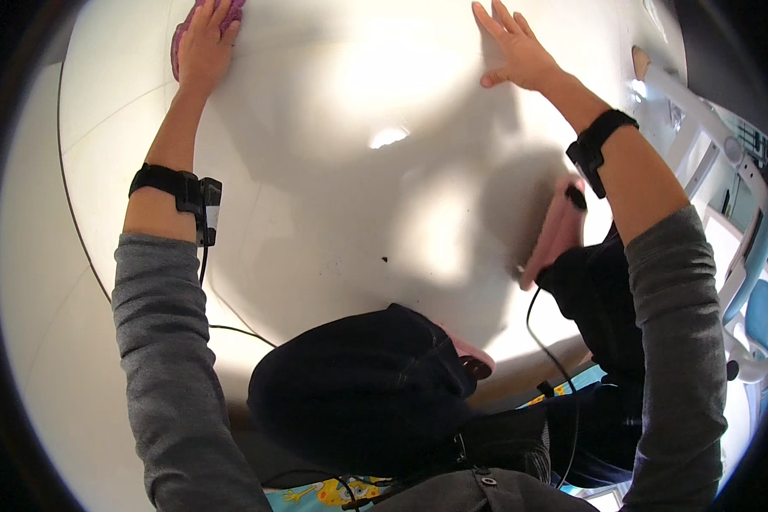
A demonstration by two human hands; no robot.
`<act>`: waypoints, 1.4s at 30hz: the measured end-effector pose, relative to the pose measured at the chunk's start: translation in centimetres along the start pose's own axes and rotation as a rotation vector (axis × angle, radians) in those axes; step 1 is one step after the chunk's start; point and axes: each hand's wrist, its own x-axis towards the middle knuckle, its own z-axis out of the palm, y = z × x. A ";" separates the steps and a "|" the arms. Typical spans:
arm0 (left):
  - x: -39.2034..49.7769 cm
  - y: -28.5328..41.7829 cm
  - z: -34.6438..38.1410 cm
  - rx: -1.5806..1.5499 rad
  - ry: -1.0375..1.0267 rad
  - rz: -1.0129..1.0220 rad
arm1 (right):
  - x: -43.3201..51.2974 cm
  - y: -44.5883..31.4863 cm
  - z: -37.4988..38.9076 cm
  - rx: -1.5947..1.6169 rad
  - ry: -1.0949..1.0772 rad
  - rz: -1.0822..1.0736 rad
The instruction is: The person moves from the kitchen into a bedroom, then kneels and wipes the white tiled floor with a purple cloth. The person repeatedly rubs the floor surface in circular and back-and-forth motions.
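At the upper left, my left hand [201,54] presses on a purple cloth [233,11], its fingers stretched over the fabric. The cloth lies on a glossy white tiled floor [333,211], partly hidden beneath the hand and cut by the top edge of the view. My right hand [518,54] is at the upper right with fingers spread, resting on the floor and holding nothing. A small dark speck [384,259] lies on the floor in front of my bent knee [358,384]. Fainter specks are scattered around it.
A pink slipper [557,224] is on my foot at the right; another pink slipper [470,358] shows beside my knee. A black cable [537,339] hangs by my leg. White-framed furniture [710,105] with blue parts stands at the right. Behind me is a blue cartoon-patterned surface [329,493].
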 end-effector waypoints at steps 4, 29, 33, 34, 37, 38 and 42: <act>-0.2 0.8 -0.3 0.075 -0.014 -0.035 | 0.3 1.2 2.2 0.093 0.018 0.047; -11.1 34.5 5.4 -0.039 0.199 0.374 | -5.0 19.5 -4.6 0.918 0.473 0.077; -17.1 45.5 6.3 -0.249 -0.144 0.492 | -8.7 22.7 -5.6 0.994 0.577 0.028; -18.3 47.8 6.3 -0.324 -0.222 0.497 | -9.6 23.1 -5.6 1.000 0.555 0.031; -20.5 52.1 5.4 -0.732 -0.404 0.547 | -12.2 24.6 -4.3 1.007 0.538 0.122; -20.1 52.6 5.0 -0.961 -0.520 0.404 | -12.8 24.9 -3.8 1.003 0.529 0.170; -16.0 50.9 1.0 -1.361 -0.770 -0.062 | -14.1 25.9 -1.8 1.197 0.428 0.071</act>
